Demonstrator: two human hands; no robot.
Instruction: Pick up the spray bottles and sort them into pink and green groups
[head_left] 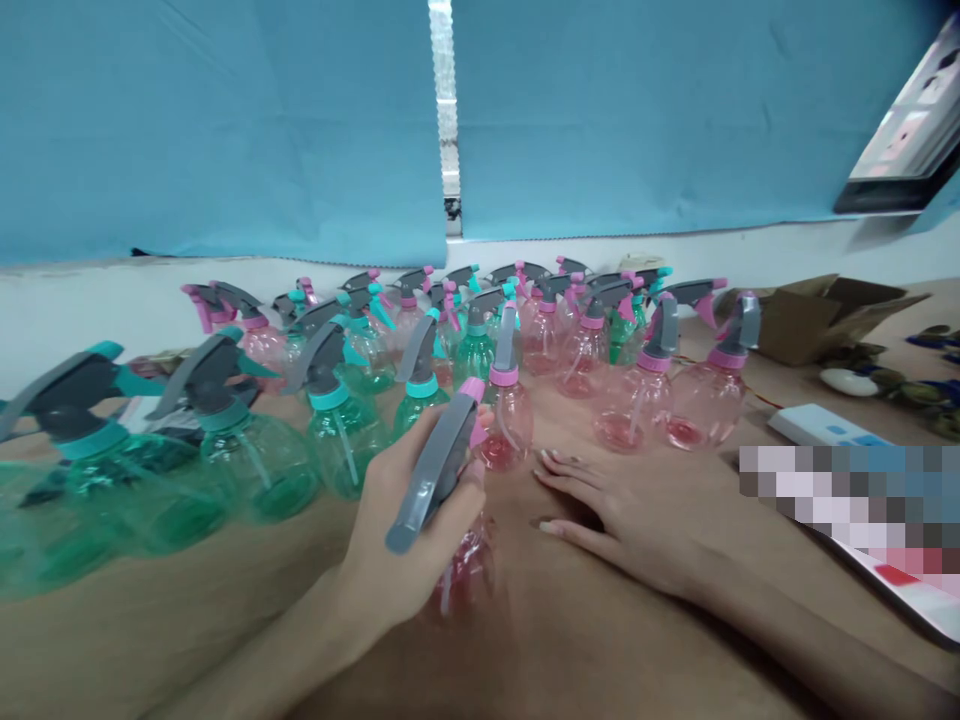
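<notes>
My left hand (409, 530) is wrapped round the neck of a pink spray bottle (469, 575) with a grey trigger head and pink nozzle. Its clear body shows below my fingers, close to the table. Just behind it stands another pink spray bottle (504, 420). To the right, my right hand (600, 500) lies flat on the table (540, 650) with fingers stretched out and nothing in it. Green spray bottles with teal collars, such as this green bottle (259, 470), stand in a row left of my left hand.
Several more pink and green bottles crowd the back of the table. At the right are two pink bottles (701, 405), an open cardboard box (814, 315), a white and blue box (817, 425) and a partly blurred-out flat item (896, 575). A blue sheet (225, 130) covers the wall behind.
</notes>
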